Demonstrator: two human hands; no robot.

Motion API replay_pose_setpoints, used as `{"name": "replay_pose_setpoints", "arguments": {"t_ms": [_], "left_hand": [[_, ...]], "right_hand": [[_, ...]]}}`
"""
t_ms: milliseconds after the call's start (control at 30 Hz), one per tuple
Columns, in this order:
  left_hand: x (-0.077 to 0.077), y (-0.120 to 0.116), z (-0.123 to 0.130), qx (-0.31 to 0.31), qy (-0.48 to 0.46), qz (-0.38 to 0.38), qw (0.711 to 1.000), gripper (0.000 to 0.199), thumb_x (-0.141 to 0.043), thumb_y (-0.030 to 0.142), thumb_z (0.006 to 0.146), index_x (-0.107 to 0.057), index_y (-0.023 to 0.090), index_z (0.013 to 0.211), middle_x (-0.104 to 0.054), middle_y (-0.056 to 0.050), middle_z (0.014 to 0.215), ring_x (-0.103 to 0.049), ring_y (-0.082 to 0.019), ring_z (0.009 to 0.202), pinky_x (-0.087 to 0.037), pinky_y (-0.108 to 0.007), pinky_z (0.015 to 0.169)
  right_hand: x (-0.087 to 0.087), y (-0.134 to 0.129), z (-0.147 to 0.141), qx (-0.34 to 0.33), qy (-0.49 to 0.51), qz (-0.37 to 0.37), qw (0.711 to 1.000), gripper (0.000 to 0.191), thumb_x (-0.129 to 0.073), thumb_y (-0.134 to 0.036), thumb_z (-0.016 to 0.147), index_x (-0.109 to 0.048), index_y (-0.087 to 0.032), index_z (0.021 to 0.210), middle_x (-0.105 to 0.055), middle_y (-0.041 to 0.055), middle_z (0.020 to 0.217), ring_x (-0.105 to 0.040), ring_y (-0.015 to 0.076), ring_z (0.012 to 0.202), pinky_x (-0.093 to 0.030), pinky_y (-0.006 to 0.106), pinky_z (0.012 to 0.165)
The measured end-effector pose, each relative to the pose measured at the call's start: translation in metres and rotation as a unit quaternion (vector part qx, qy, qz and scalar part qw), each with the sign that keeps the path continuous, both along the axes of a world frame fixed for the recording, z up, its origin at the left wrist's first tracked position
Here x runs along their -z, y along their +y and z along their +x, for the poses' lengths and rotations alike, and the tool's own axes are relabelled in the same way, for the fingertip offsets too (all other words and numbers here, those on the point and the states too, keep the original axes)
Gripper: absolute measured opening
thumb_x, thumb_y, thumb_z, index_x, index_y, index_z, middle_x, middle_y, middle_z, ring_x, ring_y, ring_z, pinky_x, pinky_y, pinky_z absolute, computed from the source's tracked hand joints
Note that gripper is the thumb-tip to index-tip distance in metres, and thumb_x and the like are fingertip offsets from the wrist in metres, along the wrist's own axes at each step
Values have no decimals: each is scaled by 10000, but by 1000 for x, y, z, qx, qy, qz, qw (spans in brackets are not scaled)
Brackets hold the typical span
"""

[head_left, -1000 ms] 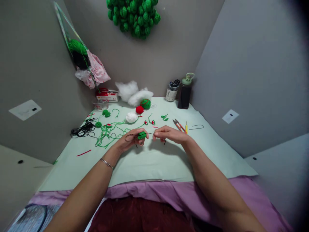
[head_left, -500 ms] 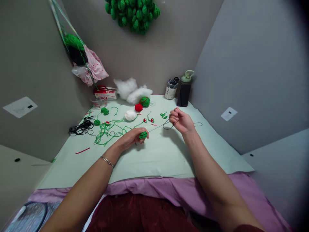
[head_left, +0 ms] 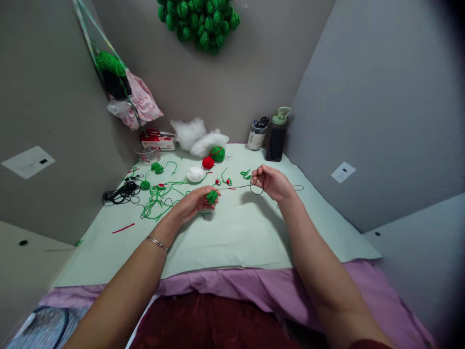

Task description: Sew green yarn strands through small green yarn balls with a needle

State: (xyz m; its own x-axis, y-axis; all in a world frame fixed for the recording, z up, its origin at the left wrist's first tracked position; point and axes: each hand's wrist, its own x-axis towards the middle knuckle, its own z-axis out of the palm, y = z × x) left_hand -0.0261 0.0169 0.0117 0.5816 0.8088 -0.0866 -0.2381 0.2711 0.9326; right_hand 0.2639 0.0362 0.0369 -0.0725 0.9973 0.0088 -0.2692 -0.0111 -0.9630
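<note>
My left hand [head_left: 197, 201] is closed around a small green yarn ball [head_left: 212, 197] with dark lines on it. From the ball a thin black thread [head_left: 240, 186] runs to the right, where my right hand [head_left: 271, 182] pinches it. A loop of the thread hangs below my right fingers, and its far end lies on the table beyond my wrist. Whether a needle is in my right fingers is too small to tell. Close by lie two little red, white and green crocheted pieces [head_left: 228, 182] and a scrap of green yarn [head_left: 246, 174].
Tangled green yarn [head_left: 156, 201] and black cord [head_left: 121, 192] cover the table's left side. White [head_left: 195, 174], red [head_left: 208, 162] and green [head_left: 218, 154] yarn balls sit before white stuffing [head_left: 191, 133]. At the back stand a pen jar [head_left: 256, 139] and a bottle [head_left: 278, 138].
My left hand has risen slightly and shifted left, turning the green ball. My right hand has dropped a little, and the thread between the hands now runs nearly level.
</note>
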Motion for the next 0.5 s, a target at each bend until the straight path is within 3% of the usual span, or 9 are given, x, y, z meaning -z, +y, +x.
{"name": "replay_pose_setpoints", "arguments": {"t_ms": [100,200,300,367,433,500], "left_hand": [[-3,8,-8,-65,-58,-43,995,181,-684,293,859,-691,119,909,-670,-59,927,-610,-96,677,-536,-189,578],[-8,11,-11,-104,-73,-78,989,140,-681,237,850,-679,105,900,-676,-52,865,-628,-94,651,-540,-166,535],[-11,11,-10,-146,-69,-91,983,127,-653,200,862,-655,112,954,-685,-43,817,-661,-104,643,-552,-159,526],[-12,11,-9,-176,-65,-89,978,135,-638,181,869,-628,129,993,-695,-37,806,-676,-107,633,-542,-147,505],[-11,11,-8,-198,-60,-80,975,133,-638,174,866,-601,149,991,-704,-31,813,-688,-109,628,-531,-138,485],[-8,11,-8,-213,-45,-63,974,115,-654,181,856,-580,155,940,-713,-35,843,-699,-115,636,-524,-140,469]], "right_hand": [[4,-3,-7,-69,-86,4,994,381,-709,-482,831,-539,-179,673,-707,85,905,-650,167,797,-573,331,760],[15,-3,-17,-110,-185,-1,977,393,-668,-503,849,-562,-172,665,-710,83,840,-647,159,750,-555,295,698],[23,-2,-20,-134,-337,22,932,316,-669,-453,844,-672,-160,727,-680,50,713,-599,140,639,-474,249,589],[21,-2,-16,-147,-408,65,899,267,-685,-423,839,-746,-164,830,-695,38,722,-597,147,646,-449,252,597],[16,-3,-8,-120,-426,99,891,262,-643,-404,883,-774,-182,932,-744,47,854,-640,170,739,-465,267,673],[10,-3,2,-39,-445,94,890,276,-565,-370,941,-772,-191,976,-762,62,983,-676,200,838,-474,292,753]]}}
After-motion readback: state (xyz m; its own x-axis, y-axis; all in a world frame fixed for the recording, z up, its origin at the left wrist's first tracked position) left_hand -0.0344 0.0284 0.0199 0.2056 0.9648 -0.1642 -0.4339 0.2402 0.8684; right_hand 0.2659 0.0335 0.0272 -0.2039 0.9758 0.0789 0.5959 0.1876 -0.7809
